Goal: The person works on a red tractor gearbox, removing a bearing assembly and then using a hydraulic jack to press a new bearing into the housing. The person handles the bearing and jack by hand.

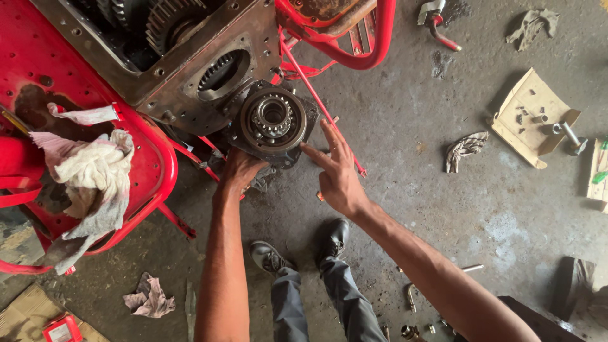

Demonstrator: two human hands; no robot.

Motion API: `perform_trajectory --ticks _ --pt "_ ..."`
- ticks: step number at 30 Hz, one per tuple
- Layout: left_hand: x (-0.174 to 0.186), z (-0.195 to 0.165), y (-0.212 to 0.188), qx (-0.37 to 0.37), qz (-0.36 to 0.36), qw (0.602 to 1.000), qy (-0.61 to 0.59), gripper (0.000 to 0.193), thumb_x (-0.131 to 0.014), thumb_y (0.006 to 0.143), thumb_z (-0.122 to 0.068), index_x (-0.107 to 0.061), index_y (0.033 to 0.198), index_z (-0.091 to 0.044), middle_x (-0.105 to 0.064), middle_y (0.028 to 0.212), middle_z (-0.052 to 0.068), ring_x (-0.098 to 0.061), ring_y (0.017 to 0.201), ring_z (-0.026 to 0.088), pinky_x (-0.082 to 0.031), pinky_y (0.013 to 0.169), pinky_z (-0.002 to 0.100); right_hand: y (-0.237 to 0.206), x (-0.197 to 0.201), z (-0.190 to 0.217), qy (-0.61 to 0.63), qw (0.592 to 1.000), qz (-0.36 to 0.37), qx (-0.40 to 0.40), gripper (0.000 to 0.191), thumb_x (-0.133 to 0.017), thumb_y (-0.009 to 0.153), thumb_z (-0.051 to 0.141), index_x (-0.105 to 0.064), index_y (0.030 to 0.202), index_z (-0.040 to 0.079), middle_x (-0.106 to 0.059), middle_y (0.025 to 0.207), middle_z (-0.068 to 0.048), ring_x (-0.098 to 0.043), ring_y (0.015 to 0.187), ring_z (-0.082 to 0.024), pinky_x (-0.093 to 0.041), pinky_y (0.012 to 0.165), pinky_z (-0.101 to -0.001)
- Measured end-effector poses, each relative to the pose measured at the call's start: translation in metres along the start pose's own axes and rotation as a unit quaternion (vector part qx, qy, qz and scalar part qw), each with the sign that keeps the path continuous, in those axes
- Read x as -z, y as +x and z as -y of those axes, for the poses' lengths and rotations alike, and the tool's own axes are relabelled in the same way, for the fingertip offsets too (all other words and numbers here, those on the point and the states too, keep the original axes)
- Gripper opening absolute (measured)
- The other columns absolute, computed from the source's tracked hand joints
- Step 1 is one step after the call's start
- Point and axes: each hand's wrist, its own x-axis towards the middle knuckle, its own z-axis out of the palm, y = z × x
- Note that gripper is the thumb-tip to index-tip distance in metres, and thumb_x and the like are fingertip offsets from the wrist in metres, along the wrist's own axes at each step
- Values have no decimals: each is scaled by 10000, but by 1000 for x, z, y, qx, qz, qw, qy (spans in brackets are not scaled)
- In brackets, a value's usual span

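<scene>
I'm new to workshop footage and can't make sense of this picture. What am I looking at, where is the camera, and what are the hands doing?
The camera sits on a person's head and looks down, so you see their own arms, trousers and shoes above a stained concrete floor.

At the top left is a red machine frame with an opened, greasy gear housing; gear teeth show inside.

The left hand supports a round metal gear assembly from below. The right hand is open, its fingers touching the assembly's edge.

A dirty cloth lies draped on the frame. On the floor lie rags, a torn piece of cardboard holding small metal parts, and scattered bolts near the feet.
</scene>
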Motion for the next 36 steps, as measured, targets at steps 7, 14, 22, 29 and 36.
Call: perform_trajectory --ticks 7,14,22,29,36 --pt "-6 0 0 -9 -33 999 19 517 -846 836 -280 -644 1235 -19 -736 1167 85 -677 1056 191 -533 952 372 8 3 9 -139 989 45 17 842 -501 719 -140 -516 1543 33 -149 1663 -319 -196 1551 -474 -274 1203 -618" --pt "-13 -6 -5 -102 -64 991 -54 537 -867 825 -227 -632 1253 -3 -719 1180 78 -666 1063 185 -531 957 372 16 16 11 -65 997 20 -28 710 -544 818 -86 -532 1480 171 -678 1238 -195 -646 1205 -347 -585 995 -469" --pt "-21 -8 -7 -57 -92 994 -11 420 -839 823 -262 -690 1128 -15 -758 1015 74 -704 930 203 -553 874 379 3 -2 34 -135 973 158 -100 861 -585 895 60 -132 1627 66 -667 743 -207 -657 552 -363 -536 519 -510" --pt "-32 1 -5 -83 -111 987 77 389 -834 840 -213 -684 1134 -8 -759 1047 87 -715 955 218 -575 890 375 -4 -14 62 -121 960 208 -144 901 -526 877 33 -24 1622 -33 -647 621 -170 -631 487 -329 -515 477 -497" --pt "-27 -6 -4 -107 -104 988 34 437 -852 839 -230 -678 1166 2 -755 1094 87 -707 993 220 -558 914 389 -10 11 26 230 959 123 -114 862 -463 773 -57 -368 1622 55 -693 862 -82 -657 788 -154 -577 774 -349"
